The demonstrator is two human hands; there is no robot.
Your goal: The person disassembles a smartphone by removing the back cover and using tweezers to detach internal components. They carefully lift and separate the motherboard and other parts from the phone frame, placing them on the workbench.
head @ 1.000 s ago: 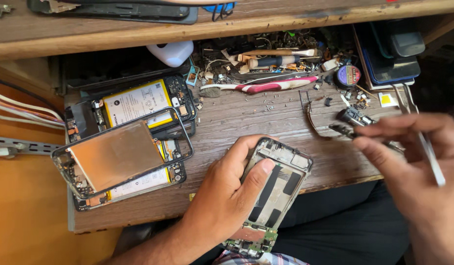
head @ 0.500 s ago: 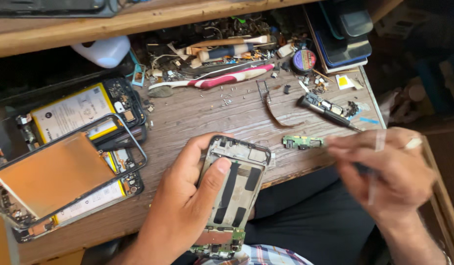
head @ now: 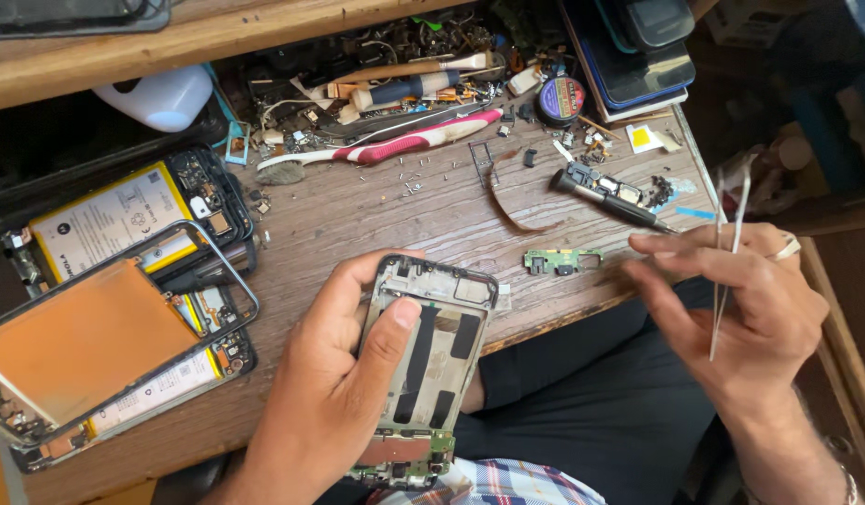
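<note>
Weathered brown wood forms the workbench [head: 358, 215] over which you hold a stripped phone frame [head: 431, 360], its lower end hanging past the bench's front edge above your lap. Your left hand [head: 334, 393] is wrapped around the frame from its left side, the thumb pressed flat across its inner face and the fingers curled behind its upper left corner.

Your right hand [head: 746, 309] hovers just off the bench's right corner, thumb and fingers pinched together on a pair of slim metal tweezers [head: 727, 262] that stand nearly upright. Whether the tips carry anything cannot be told. Just left of those fingers, a small green circuit board [head: 562, 260] lies on the wood, apart from both hands.

Behind it rests a black screwdriver [head: 605, 198], beside a curled brown ribbon strip [head: 512, 201]. A pink and white toothbrush [head: 386, 150] lies farther back among scattered screws and loose parts, near a round tin [head: 560, 98].

At the left, two opened phones with yellow-labelled batteries [head: 105, 220] lie stacked, a copper-backed screen panel [head: 82, 341] resting across them. A white plastic bottle [head: 157, 93] lies under the shelf.
</note>
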